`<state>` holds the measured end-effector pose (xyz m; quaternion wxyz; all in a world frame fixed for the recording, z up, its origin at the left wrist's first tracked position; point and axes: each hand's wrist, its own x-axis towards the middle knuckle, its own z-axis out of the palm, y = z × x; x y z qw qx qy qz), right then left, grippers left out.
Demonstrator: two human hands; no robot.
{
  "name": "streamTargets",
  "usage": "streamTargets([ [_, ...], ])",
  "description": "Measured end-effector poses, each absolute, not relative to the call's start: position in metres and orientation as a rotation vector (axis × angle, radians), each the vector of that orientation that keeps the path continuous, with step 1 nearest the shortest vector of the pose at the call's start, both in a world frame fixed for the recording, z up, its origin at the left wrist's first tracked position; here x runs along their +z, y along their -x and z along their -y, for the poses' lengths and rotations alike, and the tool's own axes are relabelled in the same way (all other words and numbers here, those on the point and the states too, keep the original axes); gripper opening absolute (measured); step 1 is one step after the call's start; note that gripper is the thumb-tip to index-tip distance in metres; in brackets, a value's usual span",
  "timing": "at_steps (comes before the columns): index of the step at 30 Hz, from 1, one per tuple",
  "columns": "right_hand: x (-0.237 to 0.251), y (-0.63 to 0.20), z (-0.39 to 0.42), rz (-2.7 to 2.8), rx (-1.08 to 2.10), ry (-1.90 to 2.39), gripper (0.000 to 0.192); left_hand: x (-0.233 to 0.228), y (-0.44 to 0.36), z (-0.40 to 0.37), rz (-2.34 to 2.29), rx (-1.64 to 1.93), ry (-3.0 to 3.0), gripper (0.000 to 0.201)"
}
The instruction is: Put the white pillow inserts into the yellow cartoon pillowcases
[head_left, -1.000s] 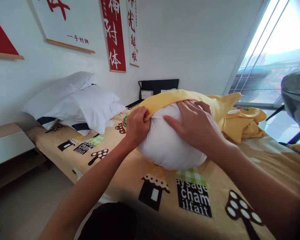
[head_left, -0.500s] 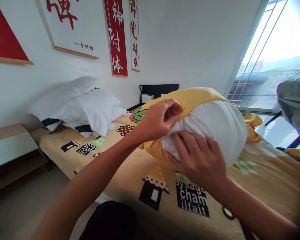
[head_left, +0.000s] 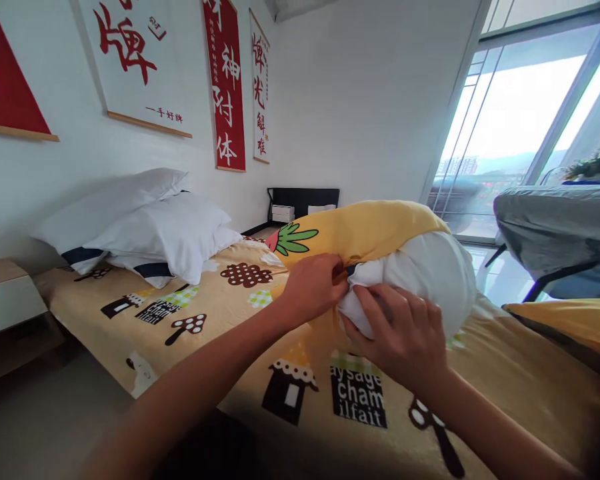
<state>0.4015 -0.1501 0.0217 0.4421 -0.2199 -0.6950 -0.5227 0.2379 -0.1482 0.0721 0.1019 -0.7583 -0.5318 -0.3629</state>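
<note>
A white pillow (head_left: 425, 273) lies partly inside a yellow pillowcase (head_left: 360, 230) with a green and red print, raised above the bed. My left hand (head_left: 313, 287) pinches the open edge of the pillowcase. My right hand (head_left: 400, 333) grips the near corner of the white pillow right beside it. The two hands nearly touch. The pillow's far half is hidden under the yellow cloth.
The bed carries a tan blanket (head_left: 215, 293) with mushroom and house prints. White pillows (head_left: 150, 220) are stacked at the head. A bedside table (head_left: 7, 303) stands left. A grey covered chair (head_left: 555, 233) stands by the window (head_left: 505, 133). Red banners (head_left: 225, 80) hang on the wall.
The pillow was lifted off the blanket and turned. My left hand shifted to the pillowcase opening and my right hand slid down to the pillow's near corner. The view tilted up.
</note>
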Motion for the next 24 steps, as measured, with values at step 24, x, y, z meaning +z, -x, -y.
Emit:
streamTargets([
  [24,0.003,-0.307,0.093,2.361,-0.913,0.561,0.042,0.063,-0.16,0.142,1.603,-1.264,2.091,0.022],
])
